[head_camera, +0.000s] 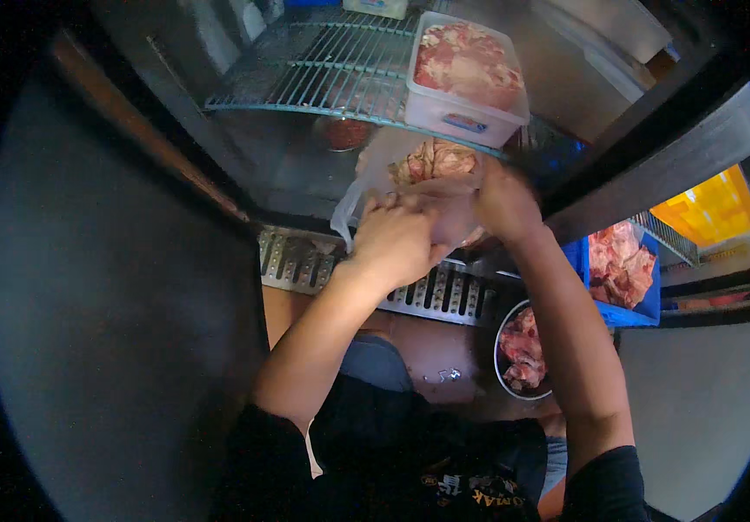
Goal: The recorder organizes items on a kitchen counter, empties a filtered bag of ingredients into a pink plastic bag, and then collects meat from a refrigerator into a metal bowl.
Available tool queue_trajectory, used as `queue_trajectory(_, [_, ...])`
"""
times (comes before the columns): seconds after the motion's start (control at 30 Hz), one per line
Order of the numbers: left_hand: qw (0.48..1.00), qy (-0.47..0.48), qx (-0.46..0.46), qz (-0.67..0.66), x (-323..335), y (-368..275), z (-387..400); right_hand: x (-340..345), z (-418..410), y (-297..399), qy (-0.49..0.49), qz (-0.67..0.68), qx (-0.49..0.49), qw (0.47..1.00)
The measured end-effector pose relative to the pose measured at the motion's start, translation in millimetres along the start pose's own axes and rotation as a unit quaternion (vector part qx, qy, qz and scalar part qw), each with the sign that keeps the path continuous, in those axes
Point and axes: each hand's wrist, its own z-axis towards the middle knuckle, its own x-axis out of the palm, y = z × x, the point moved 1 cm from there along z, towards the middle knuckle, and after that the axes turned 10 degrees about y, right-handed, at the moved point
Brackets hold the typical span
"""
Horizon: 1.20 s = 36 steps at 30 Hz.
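A translucent plastic bag (375,173) lies below the wire shelf, inside an open refrigerator cabinet. Pale, folded pieces of meat (440,160) show through its mouth. My left hand (394,235) grips the near side of the bag with curled fingers. At the bag's right edge is my right hand (508,202), closed and blurred, its fingertips hidden. Directly above the bag, a white plastic tub (466,121) heaped with raw meat (469,65) stands on the shelf. Whether the bag rests in a container cannot be seen.
The wire shelf (349,62) overhangs the bag. A round bowl of red meat (345,134) sits farther in. To the right are a blue crate (629,316) with meat, a round metal-rimmed container (497,352) of meat and a yellow crate (707,205). A slotted metal grate (440,293) runs below.
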Motion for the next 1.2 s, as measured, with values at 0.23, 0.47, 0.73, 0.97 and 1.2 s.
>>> queue_trajectory(0.23, [0.979,-0.192,-0.003,-0.074,13,12,-8,38,10,-19,-0.068,0.091,0.055,0.992])
queue_trajectory(0.47, [0.890,-0.286,-0.287,-0.209,108,98,90,114,58,-84,-0.278,0.513,0.041,0.811])
queue_trajectory(0.73, [0.489,-0.271,-0.158,-0.814,79,99,75,93,28,5,0.106,0.848,-0.045,0.517])
queue_trajectory(0.97, [0.895,-0.164,-0.126,-0.394,108,115,-36,115,-55,84,0.177,0.805,-0.160,0.544])
queue_trajectory(1.2, [0.917,-0.213,-0.124,-0.314,144,99,-28,130,-52,42,0.121,0.836,-0.121,0.522])
